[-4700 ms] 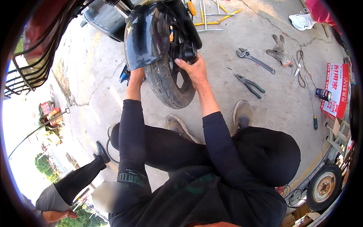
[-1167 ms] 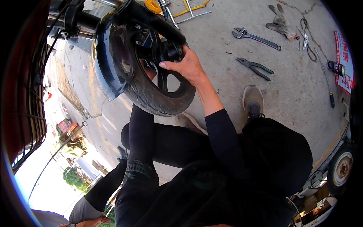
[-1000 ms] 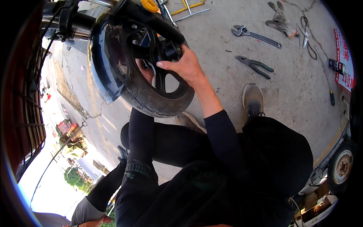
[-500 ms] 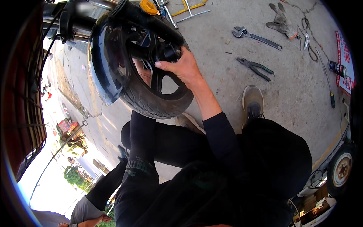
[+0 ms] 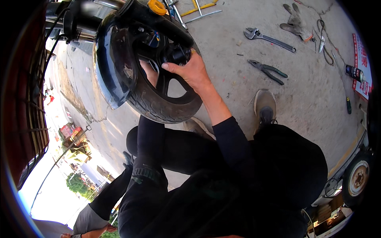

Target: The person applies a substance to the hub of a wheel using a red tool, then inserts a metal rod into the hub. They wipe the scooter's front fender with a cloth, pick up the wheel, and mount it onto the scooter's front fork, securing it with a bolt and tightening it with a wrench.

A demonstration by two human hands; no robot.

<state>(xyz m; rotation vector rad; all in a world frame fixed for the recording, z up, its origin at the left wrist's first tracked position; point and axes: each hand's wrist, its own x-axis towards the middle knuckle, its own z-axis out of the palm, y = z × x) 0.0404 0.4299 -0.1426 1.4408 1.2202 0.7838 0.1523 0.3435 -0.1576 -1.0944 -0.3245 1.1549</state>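
Left hand point(image 5: 148, 73) has moved from beside the fender point(image 5: 113, 69) to behind the wheel point(image 5: 164, 106) since the first frame; its grip cannot be told. Right hand point(image 5: 193, 72), nearer, cups the wheel's hub point(image 5: 175, 55), whose axis apparently runs hand to hand. Right of wheel: pliers point(image 5: 268, 71), then wrench point(image 5: 271, 39).

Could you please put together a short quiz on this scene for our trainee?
1. Multiple choice: where is the person's right hand?
A) On the fender
B) At the wheel hub
C) On the glove

2. True or false: the pliers lie nearer the right shoe than the adjustable wrench does.

3. Fill in the blank: the left hand, mostly hidden, shows through an opening in the ____.

Key:
1. B
2. True
3. Front wheel
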